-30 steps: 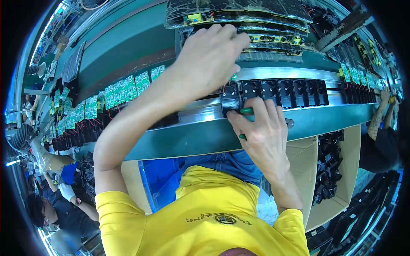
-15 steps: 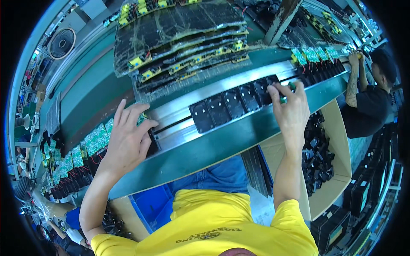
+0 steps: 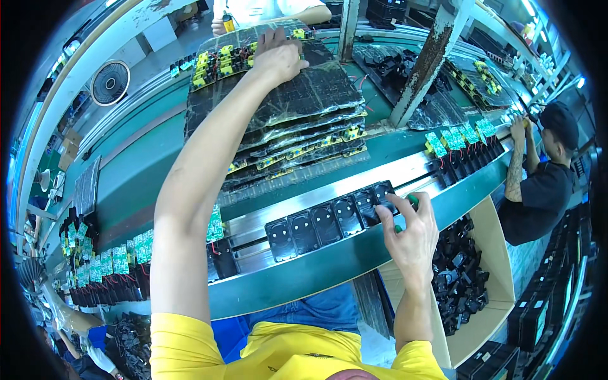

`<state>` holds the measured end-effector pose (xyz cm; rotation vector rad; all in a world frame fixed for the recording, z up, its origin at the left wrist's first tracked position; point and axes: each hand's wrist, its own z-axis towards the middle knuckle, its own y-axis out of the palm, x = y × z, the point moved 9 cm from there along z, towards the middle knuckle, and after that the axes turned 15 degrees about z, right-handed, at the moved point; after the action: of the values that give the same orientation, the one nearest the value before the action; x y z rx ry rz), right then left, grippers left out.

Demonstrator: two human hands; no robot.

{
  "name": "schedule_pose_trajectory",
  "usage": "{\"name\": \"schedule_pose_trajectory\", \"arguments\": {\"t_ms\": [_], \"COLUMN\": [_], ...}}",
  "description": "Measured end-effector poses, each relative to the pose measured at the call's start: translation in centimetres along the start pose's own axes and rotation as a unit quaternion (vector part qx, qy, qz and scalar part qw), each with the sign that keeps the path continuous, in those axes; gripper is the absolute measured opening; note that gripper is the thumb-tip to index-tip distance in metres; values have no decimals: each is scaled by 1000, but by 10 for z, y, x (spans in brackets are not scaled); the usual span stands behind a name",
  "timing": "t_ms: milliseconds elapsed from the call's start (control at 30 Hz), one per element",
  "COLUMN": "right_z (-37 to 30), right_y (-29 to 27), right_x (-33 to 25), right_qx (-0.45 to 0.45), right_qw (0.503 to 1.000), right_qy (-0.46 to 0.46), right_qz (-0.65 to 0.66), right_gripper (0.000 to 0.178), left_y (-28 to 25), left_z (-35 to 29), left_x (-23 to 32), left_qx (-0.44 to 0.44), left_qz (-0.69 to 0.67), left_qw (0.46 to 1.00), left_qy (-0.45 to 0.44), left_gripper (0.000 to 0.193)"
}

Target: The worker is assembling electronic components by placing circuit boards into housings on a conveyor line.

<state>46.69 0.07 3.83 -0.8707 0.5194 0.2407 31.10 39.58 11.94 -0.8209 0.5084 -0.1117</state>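
Note:
My left hand is stretched far forward over the top of the stacked black trays, fingers apart, beside circuit boards with yellow parts. Nothing shows in its grasp. My right hand is curled round a small green object, perhaps a tool handle, mostly hidden by the fingers. Its thumb and forefinger are close to the right end of a row of black plastic housings. These open housings lie side by side on the metal rail, with small metal contacts inside.
Wired housings with green circuit boards line the rail at left and right. A cardboard box of black plastic parts stands below my right arm. A rusty post rises beyond the rail. A co-worker works at right; another person is opposite.
My left hand has moved from the rail at left up and forward onto the tray stack. My right hand stays by the row's right end, still holding the green object. The view has tilted upward.

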Motion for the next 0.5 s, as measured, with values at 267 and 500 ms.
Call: {"name": "schedule_pose_trajectory", "arguments": {"t_ms": [267,500], "right_z": [0,14], "right_y": [-1,-12], "right_x": [-10,-53], "right_qx": [-17,3], "right_qw": [994,969], "right_qy": [0,-51], "right_qz": [105,240], "right_gripper": [31,51], "left_y": [-40,-116], "left_z": [-7,-110], "left_x": [12,-12], "left_qx": [-135,-181], "left_qz": [-155,-710], "left_qw": [971,676], "left_qy": [125,-80], "left_gripper": [31,46]}}
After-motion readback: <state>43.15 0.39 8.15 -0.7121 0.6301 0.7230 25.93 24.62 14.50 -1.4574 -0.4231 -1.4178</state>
